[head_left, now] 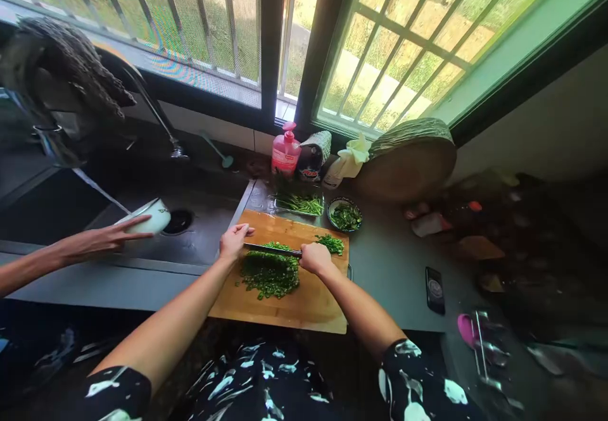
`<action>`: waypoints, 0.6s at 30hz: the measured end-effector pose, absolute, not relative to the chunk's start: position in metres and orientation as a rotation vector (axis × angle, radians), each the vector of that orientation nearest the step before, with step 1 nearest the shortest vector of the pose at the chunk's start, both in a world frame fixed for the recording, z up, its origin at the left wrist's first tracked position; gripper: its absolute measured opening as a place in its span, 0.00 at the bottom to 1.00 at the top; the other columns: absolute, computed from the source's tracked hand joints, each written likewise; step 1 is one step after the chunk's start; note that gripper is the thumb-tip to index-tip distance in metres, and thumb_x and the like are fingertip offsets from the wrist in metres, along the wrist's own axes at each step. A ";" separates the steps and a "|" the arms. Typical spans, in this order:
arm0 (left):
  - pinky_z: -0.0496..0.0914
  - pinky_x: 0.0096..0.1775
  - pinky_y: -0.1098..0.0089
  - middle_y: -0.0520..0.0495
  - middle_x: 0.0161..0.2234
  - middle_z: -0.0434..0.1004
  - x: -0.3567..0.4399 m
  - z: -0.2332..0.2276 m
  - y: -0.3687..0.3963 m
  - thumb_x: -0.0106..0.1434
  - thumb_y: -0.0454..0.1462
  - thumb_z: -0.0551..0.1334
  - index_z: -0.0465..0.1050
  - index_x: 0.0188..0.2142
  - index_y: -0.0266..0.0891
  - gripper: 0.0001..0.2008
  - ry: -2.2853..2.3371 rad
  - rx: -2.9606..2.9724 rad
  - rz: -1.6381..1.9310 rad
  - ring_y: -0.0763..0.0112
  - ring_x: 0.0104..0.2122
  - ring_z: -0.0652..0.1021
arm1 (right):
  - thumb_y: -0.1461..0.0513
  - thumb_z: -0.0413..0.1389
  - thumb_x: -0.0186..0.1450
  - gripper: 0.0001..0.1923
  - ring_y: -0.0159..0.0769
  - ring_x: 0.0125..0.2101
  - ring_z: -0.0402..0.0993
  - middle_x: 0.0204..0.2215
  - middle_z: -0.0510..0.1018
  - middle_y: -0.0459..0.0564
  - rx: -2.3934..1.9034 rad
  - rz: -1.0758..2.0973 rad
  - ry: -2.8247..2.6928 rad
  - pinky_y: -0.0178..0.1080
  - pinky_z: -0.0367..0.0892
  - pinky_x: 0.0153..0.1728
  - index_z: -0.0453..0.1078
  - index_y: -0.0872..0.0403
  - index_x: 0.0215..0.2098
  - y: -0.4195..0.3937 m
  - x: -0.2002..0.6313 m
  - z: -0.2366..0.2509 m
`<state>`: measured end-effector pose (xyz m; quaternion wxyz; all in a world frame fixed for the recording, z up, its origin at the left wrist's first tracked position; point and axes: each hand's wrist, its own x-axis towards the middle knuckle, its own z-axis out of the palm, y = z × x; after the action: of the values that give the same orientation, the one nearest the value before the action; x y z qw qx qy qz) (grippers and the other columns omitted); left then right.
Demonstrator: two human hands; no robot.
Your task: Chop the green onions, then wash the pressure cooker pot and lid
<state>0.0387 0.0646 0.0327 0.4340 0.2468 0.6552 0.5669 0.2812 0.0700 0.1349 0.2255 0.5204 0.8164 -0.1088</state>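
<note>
Head view, looking down: the right hand (314, 257) has a closed grip on the handle of a knife (273, 249), and the left hand (234, 242) presses its fingers flat on the far end of the blade. The blade lies across a pile of chopped greens (270, 275) on a wooden cutting board (304, 304). Most of the pile looks finely cut; a small clump (331, 243) lies apart, and whole stalks wait in a tray (300, 204) beside a small bowl (345, 216). The dark surface also carries a phone (434, 290) and a pink bottle (285, 150) under a barred window. At the sink, another person's hand (102, 240) holds a white bowl (148, 217).
</note>
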 end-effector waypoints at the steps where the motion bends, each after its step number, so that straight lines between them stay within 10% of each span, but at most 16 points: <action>1: 0.71 0.42 0.59 0.43 0.27 0.79 0.038 0.033 0.065 0.49 0.52 0.64 0.69 0.31 0.35 0.22 1.633 0.612 1.416 0.65 0.28 0.79 | 0.58 0.50 0.62 0.15 0.44 0.38 0.77 0.37 0.79 0.59 1.433 -0.307 2.255 0.39 0.69 0.38 0.72 0.55 0.42 0.068 0.280 0.136; 18: 0.71 0.44 0.58 0.43 0.27 0.79 0.037 0.029 0.033 0.45 0.53 0.66 0.70 0.31 0.34 0.24 1.624 0.567 1.490 0.64 0.28 0.79 | 0.62 0.49 0.62 0.14 0.43 0.39 0.77 0.38 0.79 0.60 1.437 -0.296 2.236 0.40 0.69 0.37 0.71 0.56 0.43 0.040 0.275 0.124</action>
<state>0.0371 0.0326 0.0289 0.4194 0.2262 0.6478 0.5944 0.2752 0.0404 0.1239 0.2313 0.5226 0.8135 -0.1077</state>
